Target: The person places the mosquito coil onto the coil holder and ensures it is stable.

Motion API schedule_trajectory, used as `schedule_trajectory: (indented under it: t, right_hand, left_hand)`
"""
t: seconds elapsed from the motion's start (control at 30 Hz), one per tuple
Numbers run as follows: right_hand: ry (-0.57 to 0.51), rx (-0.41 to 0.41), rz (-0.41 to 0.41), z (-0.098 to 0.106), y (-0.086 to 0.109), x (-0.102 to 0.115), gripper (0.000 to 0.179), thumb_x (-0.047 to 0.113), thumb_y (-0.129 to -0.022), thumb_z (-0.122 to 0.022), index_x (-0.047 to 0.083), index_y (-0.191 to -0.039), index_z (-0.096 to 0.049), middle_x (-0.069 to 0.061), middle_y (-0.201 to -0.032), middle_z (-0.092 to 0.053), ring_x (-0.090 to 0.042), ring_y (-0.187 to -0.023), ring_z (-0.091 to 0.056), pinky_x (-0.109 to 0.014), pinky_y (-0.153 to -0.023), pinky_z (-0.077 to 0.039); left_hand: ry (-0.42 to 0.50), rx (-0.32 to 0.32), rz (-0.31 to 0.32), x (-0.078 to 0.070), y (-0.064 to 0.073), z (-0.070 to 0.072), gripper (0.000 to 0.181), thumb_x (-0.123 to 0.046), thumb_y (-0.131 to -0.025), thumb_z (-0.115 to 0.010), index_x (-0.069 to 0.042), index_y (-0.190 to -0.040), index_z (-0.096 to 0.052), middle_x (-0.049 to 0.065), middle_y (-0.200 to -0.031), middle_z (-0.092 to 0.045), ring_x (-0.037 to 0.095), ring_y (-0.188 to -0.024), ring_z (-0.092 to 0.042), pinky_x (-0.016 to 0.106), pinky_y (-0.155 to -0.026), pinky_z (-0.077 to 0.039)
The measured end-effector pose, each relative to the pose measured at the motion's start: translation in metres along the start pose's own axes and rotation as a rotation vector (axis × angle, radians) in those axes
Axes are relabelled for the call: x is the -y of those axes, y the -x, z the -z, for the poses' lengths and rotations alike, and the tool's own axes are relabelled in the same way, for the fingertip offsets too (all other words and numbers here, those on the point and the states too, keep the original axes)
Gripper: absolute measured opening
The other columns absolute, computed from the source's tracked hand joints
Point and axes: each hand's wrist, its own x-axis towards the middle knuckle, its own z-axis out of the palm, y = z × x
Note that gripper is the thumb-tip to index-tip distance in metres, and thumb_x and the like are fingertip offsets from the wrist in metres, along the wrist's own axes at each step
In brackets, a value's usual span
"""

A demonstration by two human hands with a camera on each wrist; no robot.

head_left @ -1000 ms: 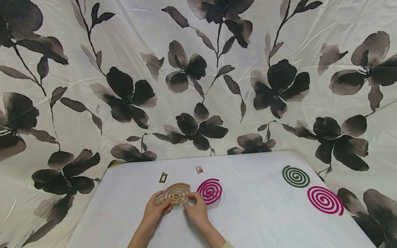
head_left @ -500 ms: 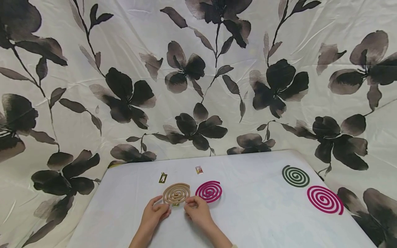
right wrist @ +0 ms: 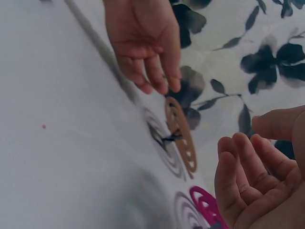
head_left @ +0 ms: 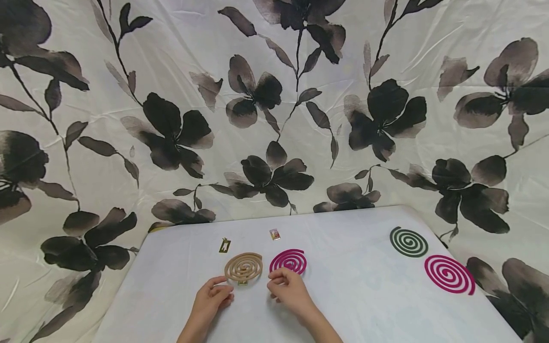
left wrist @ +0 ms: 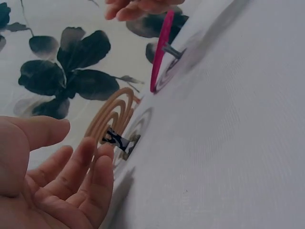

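A tan mosquito coil (head_left: 243, 267) lies level on a small metal stand (left wrist: 117, 140), raised off the table. My left hand (head_left: 209, 301) is at its near left side, fingers loosely bent and holding nothing; in the left wrist view the fingertips overlap the coil's edge. To the right, a magenta mosquito coil (head_left: 288, 259) sits on a stand (left wrist: 172, 51) of its own. My right hand (head_left: 292, 293) hovers in front of this coil with relaxed fingers and nothing in them, covering its near part in the head view.
Behind the tan coil lie a flat metal stand piece (head_left: 225, 245) and a small printed packet (head_left: 275, 234). A green coil (head_left: 409, 242) and a pink coil (head_left: 449, 274) lie near the right edge of the white table (head_left: 351, 295). A floral cloth (head_left: 274, 119) hangs behind.
Both hands have let go of the tan coil, which stays on its stand. My right hand has moved right, in front of the magenta coil; my left has drawn back slightly.
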Motion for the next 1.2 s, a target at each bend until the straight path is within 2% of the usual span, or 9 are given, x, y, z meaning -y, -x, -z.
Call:
schedule_trajectory:
  t: [0.27,0.5,0.7,0.87,1.2]
  right_hand:
    - [0.006,-0.029,0.042,0.034,0.001,0.010,0.022,0.008,-0.091,-0.065,-0.004,-0.109,-0.061,-0.009,-0.088,-0.064,-0.021,-0.071,-0.064,-0.027,-0.059,-0.053]
    - [0.047,-0.092,0.045,0.065,-0.002,0.017,0.021,0.011,-0.091,-0.065,-0.001,-0.108,-0.062,-0.011,-0.091,-0.064,-0.026,-0.076,-0.065,-0.028,-0.060,-0.053]
    - [0.109,-0.157,0.032,0.087,-0.006,0.016,0.022,0.012,-0.092,-0.065,-0.001,-0.108,-0.062,-0.013,-0.090,-0.064,-0.030,-0.077,-0.066,-0.030,-0.062,-0.054]
    - [0.134,-0.201,0.002,0.101,-0.008,0.014,0.019,0.012,-0.092,-0.065,0.001,-0.107,-0.063,-0.015,-0.091,-0.064,-0.023,-0.073,-0.065,-0.031,-0.063,-0.054]
    - [0.134,-0.285,-0.035,0.125,-0.007,0.009,0.015,0.008,-0.091,-0.066,0.002,-0.105,-0.065,-0.012,-0.088,-0.064,-0.025,-0.072,-0.065,-0.031,-0.061,-0.053]
  left_hand:
    - [0.025,0.131,-0.049,-0.010,0.004,-0.007,0.042,-0.006,-0.094,-0.063,0.009,-0.130,-0.048,0.020,-0.101,-0.066,0.026,-0.087,-0.066,0.032,-0.075,-0.057]
    - [0.067,0.240,-0.068,-0.019,0.002,-0.019,0.048,-0.011,-0.096,-0.060,0.012,-0.133,-0.041,0.025,-0.110,-0.065,0.024,-0.089,-0.067,0.036,-0.081,-0.056]
    - [0.111,0.288,-0.060,-0.027,0.002,-0.034,0.046,-0.009,-0.098,-0.057,0.014,-0.134,-0.040,0.019,-0.105,-0.066,0.021,-0.086,-0.068,0.032,-0.080,-0.056]
    - [0.123,0.319,-0.040,-0.031,0.001,-0.046,0.044,-0.009,-0.098,-0.056,0.013,-0.133,-0.041,0.013,-0.102,-0.067,0.020,-0.085,-0.068,0.031,-0.079,-0.056]
    - [0.111,0.379,-0.047,-0.034,-0.002,-0.064,0.046,-0.013,-0.100,-0.055,0.014,-0.134,-0.040,0.018,-0.105,-0.065,0.022,-0.088,-0.067,0.033,-0.082,-0.055]
